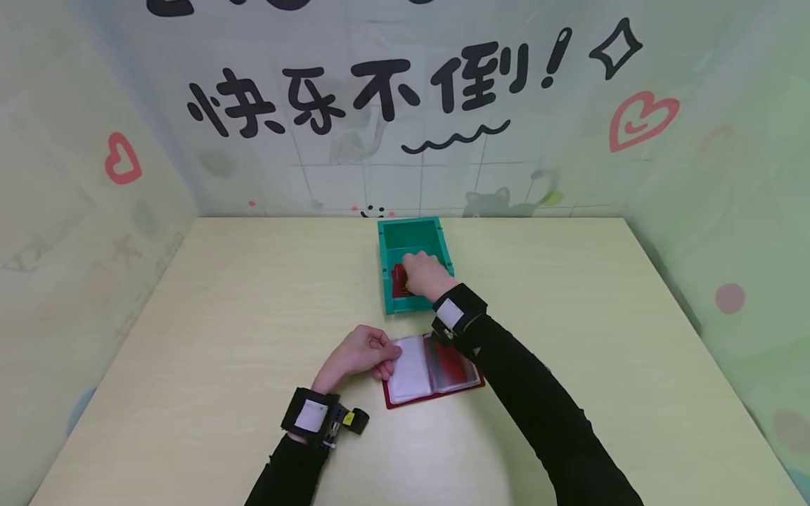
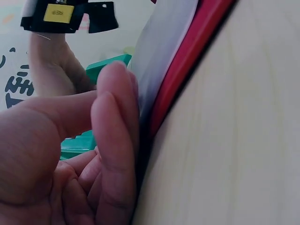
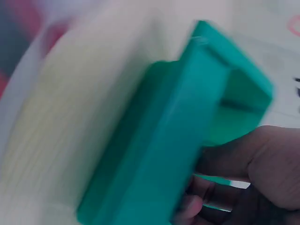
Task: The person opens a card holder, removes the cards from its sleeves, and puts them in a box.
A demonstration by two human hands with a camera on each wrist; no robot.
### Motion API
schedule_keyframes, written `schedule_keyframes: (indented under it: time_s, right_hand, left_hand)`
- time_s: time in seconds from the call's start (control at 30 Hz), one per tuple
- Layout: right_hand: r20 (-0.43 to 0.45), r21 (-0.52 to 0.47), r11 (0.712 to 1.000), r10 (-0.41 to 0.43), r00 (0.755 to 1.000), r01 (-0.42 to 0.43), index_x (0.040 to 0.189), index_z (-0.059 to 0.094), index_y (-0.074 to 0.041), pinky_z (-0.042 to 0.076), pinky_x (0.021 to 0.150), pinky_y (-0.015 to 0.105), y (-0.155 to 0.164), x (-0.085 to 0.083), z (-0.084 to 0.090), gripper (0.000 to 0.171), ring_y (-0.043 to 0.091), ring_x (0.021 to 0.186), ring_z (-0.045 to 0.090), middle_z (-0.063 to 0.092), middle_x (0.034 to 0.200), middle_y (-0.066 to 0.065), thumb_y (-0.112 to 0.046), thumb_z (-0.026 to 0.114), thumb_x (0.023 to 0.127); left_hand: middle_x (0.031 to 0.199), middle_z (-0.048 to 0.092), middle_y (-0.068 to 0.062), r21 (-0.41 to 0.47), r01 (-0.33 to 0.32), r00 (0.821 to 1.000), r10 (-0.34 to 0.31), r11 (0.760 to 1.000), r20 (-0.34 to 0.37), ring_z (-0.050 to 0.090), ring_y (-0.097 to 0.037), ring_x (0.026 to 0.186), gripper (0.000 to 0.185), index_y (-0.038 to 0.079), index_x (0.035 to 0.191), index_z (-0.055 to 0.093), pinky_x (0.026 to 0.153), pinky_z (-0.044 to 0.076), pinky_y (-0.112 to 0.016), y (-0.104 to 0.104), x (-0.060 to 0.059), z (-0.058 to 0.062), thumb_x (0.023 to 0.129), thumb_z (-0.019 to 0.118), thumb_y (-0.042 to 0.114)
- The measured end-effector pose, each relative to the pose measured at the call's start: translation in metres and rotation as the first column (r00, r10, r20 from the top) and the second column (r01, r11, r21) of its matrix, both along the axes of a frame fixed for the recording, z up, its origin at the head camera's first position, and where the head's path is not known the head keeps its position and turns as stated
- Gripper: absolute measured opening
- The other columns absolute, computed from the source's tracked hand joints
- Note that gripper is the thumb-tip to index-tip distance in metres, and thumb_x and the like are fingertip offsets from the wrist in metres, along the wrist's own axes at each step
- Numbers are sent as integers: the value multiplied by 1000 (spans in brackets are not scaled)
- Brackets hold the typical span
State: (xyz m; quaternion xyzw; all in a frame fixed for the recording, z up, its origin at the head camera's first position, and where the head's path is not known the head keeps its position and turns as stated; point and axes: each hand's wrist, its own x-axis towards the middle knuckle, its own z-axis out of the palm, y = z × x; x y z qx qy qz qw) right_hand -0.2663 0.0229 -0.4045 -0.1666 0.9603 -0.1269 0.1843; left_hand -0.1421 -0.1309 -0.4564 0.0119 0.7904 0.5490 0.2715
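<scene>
Fingers of the left hand (image 1: 367, 349) are together with the thumb, pinching the left edge of the open booklet (image 1: 410, 367), which lies on the tabletop (image 1: 253, 316). Fingers of the right hand (image 1: 430, 274) are curled inside the green box (image 1: 411, 230); the box wall hides their tips in the right wrist view, so whether they grip anything cannot be determined. One red item (image 1: 399, 282) is visible in the box, just beside that hand. A red insert (image 1: 451, 364) shows on the booklet's right-hand side.

Assessment: the step in hand appears to be collecting a red item for the booklet, whose left page shows white. The next move would call for a secure hold on a single item, a lift clear of the wall, and the left-hand page held steady to receive it.
</scene>
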Motion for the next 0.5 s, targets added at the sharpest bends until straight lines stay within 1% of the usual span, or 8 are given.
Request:
schedule_keyframes:
  time_s: [0.03, 0.1, 0.2, 0.27, 0.33, 0.43, 0.5]
  right_hand:
    - [-16, -33, 999, 3, 1000, -4, 131, 56, -2, 49, 76, 35, 2, 3, 3, 30, 28, 99, 59, 64, 120, 18, -8, 55, 101]
    - [-56, -106, 994, 8, 998, -14, 137, 55, -2, 50, 74, 34, 6, 10, 9, 37, 27, 96, 61, 67, 123, 18, -9, 56, 100]
    - [-111, -223, 974, 7, 994, -32, 142, 53, -2, 47, 62, 29, 15, 25, 16, 44, 24, 79, 62, 72, 107, 17, -11, 60, 100]
    - [-132, -292, 955, 6, 991, -45, 140, 55, -1, 41, 54, 24, 23, 38, 18, 44, 21, 64, 57, 70, 88, 14, -12, 64, 98]
    - [-133, -351, 935, -2, 991, -46, 138, 56, -1, 37, 51, 22, 33, 52, 17, 45, 18, 58, 52, 66, 77, 11, -14, 67, 96]
    - [-131, -423, 906, -26, 991, -32, 136, 59, -2, 42, 53, 21, 46, 72, 12, 43, 14, 60, 52, 69, 81, 8, -16, 69, 95]
    - [-113, -459, 888, -49, 992, -8, 134, 60, -4, 46, 55, 21, 54, 85, 6, 41, 13, 63, 55, 71, 86, 10, -16, 69, 95]
  left_hand:
    - [62, 67, 0, -6, -9, 1000, 9, 1000, 2, 64, -8, 52, 18, -2, 87, 65, 53, 55, -22, 1, 0, 0, 95, 68, 13]
    - [62, 67, -1, -16, -29, 1000, 29, 999, 9, 64, -8, 51, 17, -2, 86, 65, 52, 55, -22, 2, 1, -1, 94, 69, 13]
    - [62, 67, -1, -30, -55, 998, 56, 998, 5, 63, -9, 51, 16, -1, 86, 66, 52, 56, -22, 4, 2, -2, 93, 70, 13]
    - [62, 67, -2, -41, -71, 997, 71, 997, -2, 63, -9, 50, 15, 0, 88, 65, 52, 56, -23, 6, 2, -3, 92, 71, 13]
    - [63, 67, -3, -56, -91, 996, 91, 994, -5, 63, -10, 50, 15, 0, 92, 64, 51, 56, -23, 7, 2, -3, 92, 72, 12]
    - [64, 66, -5, -86, -114, 993, 112, 990, -24, 60, -11, 49, 21, 0, 101, 60, 49, 54, -23, 9, 2, -2, 91, 73, 13]
    - [64, 64, -5, -122, -130, 990, 123, 984, -61, 57, -11, 49, 26, 1, 106, 58, 49, 50, -22, 11, 4, 1, 90, 74, 14]
